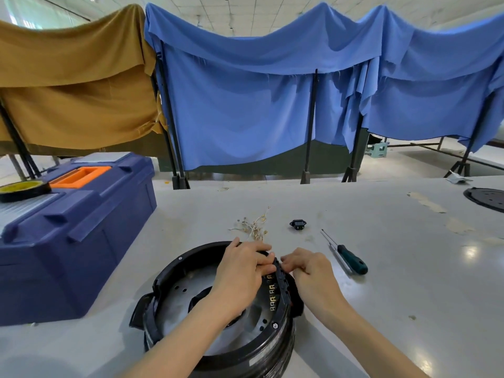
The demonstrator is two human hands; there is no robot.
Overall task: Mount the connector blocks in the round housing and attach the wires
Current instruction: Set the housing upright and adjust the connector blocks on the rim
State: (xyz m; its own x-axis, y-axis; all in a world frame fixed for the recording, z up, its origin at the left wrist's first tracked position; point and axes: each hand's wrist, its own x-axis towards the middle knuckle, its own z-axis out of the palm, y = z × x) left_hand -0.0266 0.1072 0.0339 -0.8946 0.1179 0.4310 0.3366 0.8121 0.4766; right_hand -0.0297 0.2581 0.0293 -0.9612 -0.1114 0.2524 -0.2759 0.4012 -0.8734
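A black brass-terminalled connector strip point(283, 285) is pinched by left hand point(242, 271) and right hand point(311, 274), the round black plastic housing point(169, 271) beneath them.

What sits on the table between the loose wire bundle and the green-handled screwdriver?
A small black socket part, apart from both wire bundle and screwdriver; the head view shows it.

Both bare forearms reached forward and converged. Left hand point(242, 271), palm down, and right hand point(309, 271), fingers curled, pinched the block point(282, 282) from opposite sides, fingertips nearly touching.
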